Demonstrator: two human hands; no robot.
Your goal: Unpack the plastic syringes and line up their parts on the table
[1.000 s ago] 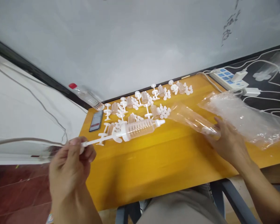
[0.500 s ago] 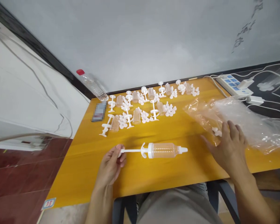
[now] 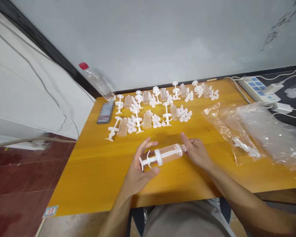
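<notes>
A clear, ribbed icing syringe (image 3: 171,154) with a white collar and plunger is held above the table, tilted slightly up toward the right. My right hand (image 3: 198,153) is closed around its nozzle end, hiding the tip. My left hand (image 3: 139,168) has its fingers and thumb spread on either side of the white plunger, whose end rests against the palm. The plunger is mostly pushed in. Behind lie rows of clear barrels (image 3: 147,119), white plungers (image 3: 167,114) and small white nozzles (image 3: 185,113) in separate groups.
Clear plastic bags (image 3: 268,131) cover the right side, one with white pieces (image 3: 246,147) inside. A power strip (image 3: 259,89) with cables sits at the back right. A red-capped water bottle (image 3: 98,82) and a phone (image 3: 105,112) stand at the back left, by the whiteboard (image 3: 148,42).
My right hand has left the plastic bag and taken hold of the syringe's nozzle end. The plunger has gone in, and my left hand has opened from its pinch on the plunger end.
</notes>
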